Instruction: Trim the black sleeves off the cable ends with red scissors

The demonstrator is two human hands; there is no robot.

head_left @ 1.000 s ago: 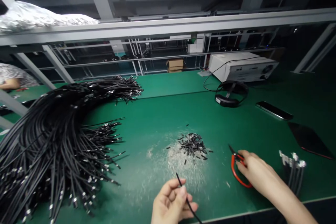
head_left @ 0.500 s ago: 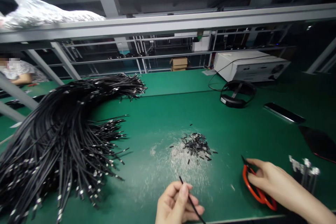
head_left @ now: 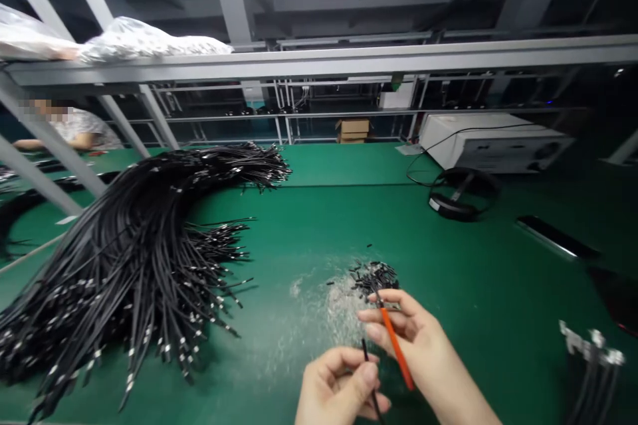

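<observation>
Trimming step: left hand [head_left: 339, 388] fingers pinching cable [head_left: 367, 365] upright, right hand [head_left: 413, 339] gripping cutters [head_left: 395, 345] just beside its tip. Next, likely: blades squarely onto tip.

It is a factory assembly workshop: long green work table [head_left: 319, 226], metal frame rail [head_left: 319, 61] above, big cable pile [head_left: 129, 246] at the left.

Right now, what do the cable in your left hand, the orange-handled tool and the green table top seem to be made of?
Cable: black, matte, thin and bendable, probably rubber or plastic sheathing. Its bare metal ends show on the big cable pile as silvery tips.
Cutting tool: smooth orange handle, likely plastic-coated; the dark tip looks like metal.
Table mat: green, faintly glossy, possibly rubber or vinyl.
</observation>
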